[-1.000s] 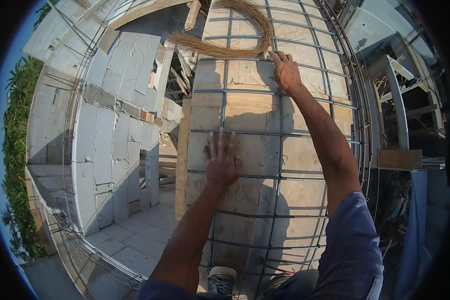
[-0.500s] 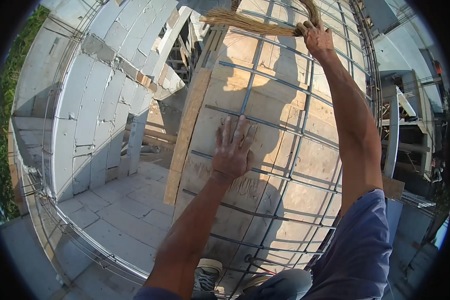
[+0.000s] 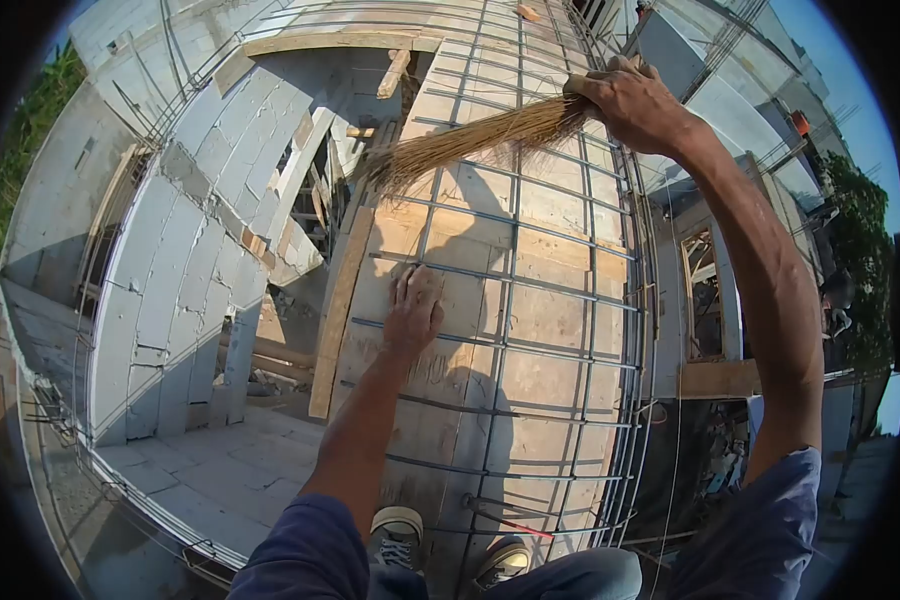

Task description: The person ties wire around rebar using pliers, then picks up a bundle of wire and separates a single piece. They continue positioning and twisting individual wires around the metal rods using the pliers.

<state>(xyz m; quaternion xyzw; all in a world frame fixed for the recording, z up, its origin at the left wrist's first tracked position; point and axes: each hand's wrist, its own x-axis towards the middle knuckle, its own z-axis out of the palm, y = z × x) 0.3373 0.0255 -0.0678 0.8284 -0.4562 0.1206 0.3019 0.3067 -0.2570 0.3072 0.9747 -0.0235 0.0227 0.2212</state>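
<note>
My right hand (image 3: 635,105), raised at the upper right, is closed round the bound end of a straw broom (image 3: 480,140). The bristles stretch leftward over the boards and end near the left plank edge. Lower down, my left hand (image 3: 416,308) rests on the wooden boards (image 3: 550,375) just below a bar of the rebar grid (image 3: 505,300). Its fingers are spread a little and nothing shows in them. A tool with a red handle (image 3: 525,526) lies on the grid near my shoes.
Left of the boards runs a raised plank (image 3: 342,310), with an opening and rubble beyond it. A block wall (image 3: 180,270) stands further left. Long bars (image 3: 638,330) line the right edge, above a drop. My shoes (image 3: 398,530) stand at the bottom.
The view has tilted up and shows more of the deck ahead. My right hand has swung the broom, whose bristles now point down to the left. My left hand still rests on the boards.
</note>
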